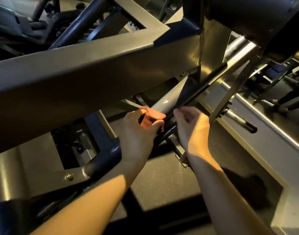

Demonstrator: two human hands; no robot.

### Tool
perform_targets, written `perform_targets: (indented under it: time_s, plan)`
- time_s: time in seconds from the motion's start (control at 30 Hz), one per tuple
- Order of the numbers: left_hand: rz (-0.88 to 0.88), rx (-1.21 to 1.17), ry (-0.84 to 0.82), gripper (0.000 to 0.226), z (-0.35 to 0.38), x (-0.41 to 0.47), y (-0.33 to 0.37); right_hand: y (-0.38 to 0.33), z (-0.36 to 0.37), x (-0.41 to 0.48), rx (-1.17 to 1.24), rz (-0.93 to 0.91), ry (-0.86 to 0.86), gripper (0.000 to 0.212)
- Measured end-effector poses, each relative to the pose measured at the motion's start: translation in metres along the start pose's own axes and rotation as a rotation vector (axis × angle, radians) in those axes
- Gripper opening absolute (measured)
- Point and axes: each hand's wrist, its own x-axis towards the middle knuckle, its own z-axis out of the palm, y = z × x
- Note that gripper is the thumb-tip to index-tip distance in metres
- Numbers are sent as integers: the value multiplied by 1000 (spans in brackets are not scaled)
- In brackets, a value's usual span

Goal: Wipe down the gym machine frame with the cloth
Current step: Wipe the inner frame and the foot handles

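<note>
Head cam: left hand near centre, grip clenched round a rust-red cloth. Cloth is bunched and pushed against a dark bar, just under the big grey beam running from 9 o'clock up toward 1 o'clock. Right hand sits just beside the cloth at its 3 o'clock, fingers curled, tips at the bar's edge; can't tell if that grip holds anything. Steel peg juts out at 3 o'clock of the right hand. Blue tube at 7 o'clock of the left hand, bolt at its 8 o'clock. Speckled floor under both forearms.
</note>
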Motion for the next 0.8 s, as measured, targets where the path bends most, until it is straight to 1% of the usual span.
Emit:
perform_targets:
  time_s: [0.03,0.1,0.17,0.2,0.27,0.33,0.37,0.4,0.47,0.5,0.6,0.67,0.73,0.77,0.8]
  plan:
    - [21,14,13,61,2,0,-2,-3,-5,7,3,-29,44,33]
    - [108,73,-25,53,1,-1,-11,-9,-8,18,16,-73,106,57]
    - [182,145,-97,47,-8,-6,-28,-9,-3,21,-25,-134,132,72]
    - [180,160,-130,45,-14,-11,-37,-7,-1,22,-58,-153,153,75]
    - [118,196,-159,45,-26,-18,-51,-2,2,27,-117,-180,189,75]
    - [57,209,-173,43,-30,-17,-50,-1,4,32,-118,-165,183,67]
    - [60,201,-187,43,-26,-12,-42,-2,5,34,-121,-160,172,64]
    - [117,215,-182,44,-19,-6,-30,-4,5,36,-132,-159,168,62]
    - [304,304,-151,50,0,9,-10,-3,6,39,-157,-169,188,61]
    - [334,328,-143,54,5,12,-3,-2,7,39,-171,-179,195,61]
    - [303,358,-200,55,-8,0,-21,-3,7,38,-164,-174,171,60]
    - [207,380,-239,52,-30,-19,-43,-6,6,38,-153,-155,160,58]
    - [139,365,-234,48,-37,-19,-49,-7,6,37,-161,-143,160,57]
    - [145,349,-236,43,-32,-10,-42,-7,6,36,-157,-132,159,58]
    - [193,353,-237,38,-22,-1,-33,-7,7,36,-148,-120,155,61]
